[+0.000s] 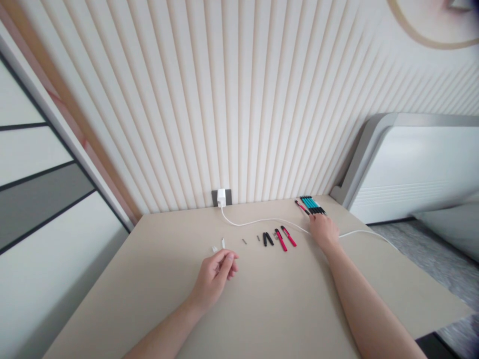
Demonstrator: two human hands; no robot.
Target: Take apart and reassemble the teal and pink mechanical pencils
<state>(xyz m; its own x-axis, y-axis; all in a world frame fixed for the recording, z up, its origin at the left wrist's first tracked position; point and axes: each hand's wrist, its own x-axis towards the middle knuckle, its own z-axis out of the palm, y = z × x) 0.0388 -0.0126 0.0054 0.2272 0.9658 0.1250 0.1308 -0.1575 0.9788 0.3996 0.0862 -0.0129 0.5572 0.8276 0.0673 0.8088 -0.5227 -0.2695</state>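
The left hand hovers near small white parts, fingers curled together; I cannot tell if they pinch anything. Black caps and red pens lie mid-table. The right hand reaches the teal pens with its fingers hidden.

Pen parts lie on the table, left of the pens.

A beige table fills the near scene. At its far edge a white charger sits in a dark wall socket, and its white cable trails right. Ribbed wall panelling rises behind. A white cabinet stands far right above grey carpet.
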